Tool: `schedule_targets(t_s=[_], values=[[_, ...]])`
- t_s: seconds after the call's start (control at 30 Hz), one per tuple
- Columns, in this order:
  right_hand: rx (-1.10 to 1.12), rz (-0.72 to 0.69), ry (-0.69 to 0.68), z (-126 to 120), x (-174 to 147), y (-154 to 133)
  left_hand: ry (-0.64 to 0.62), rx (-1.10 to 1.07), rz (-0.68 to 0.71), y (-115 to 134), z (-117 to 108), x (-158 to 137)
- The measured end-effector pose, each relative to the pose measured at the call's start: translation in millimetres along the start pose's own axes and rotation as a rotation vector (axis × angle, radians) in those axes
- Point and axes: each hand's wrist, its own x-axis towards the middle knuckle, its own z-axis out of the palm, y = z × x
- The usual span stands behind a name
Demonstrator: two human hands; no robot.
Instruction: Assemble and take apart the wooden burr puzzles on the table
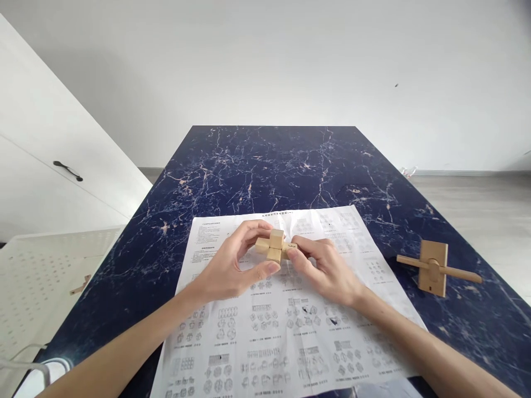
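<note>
Between both hands, above a printed sheet (pixel 232 337), is a wooden burr puzzle (pixel 276 242) made of pale interlocking bars that cross each other. My left hand (pixel 244 262) curls round its left side, thumb toward the near end and fingers behind. My right hand (pixel 321 262) pinches the bar end on the right between thumb and forefinger; a dark mark shows on that end. The sheet carries rows of small line drawings and lies creased under both hands.
A second wooden puzzle (pixel 431 268), a flat block with a crossing rod, lies on the dark blue marbled table (pixel 265 166) at right. Left of the table are a white perforated basket (pixel 37 276) and a cabinet handle (pixel 68 171). Clear plastic (pixel 388 388) sits at the near edge.
</note>
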Motion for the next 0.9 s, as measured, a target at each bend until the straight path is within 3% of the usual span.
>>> schedule_targets(t_s=[0.2,0.6,0.9], values=[[-0.021,-0.016,0.019,1,0,-2,-0.025,-0.054,-0.034,0,-1,2],[-0.206,-0.229,-0.039,-13,0,5,-0.088,-0.092,-0.108,7,-6,6],[-0.276,-0.264,-0.077,-16,-2,7,-0.104,-0.116,-0.157,10,-6,8]])
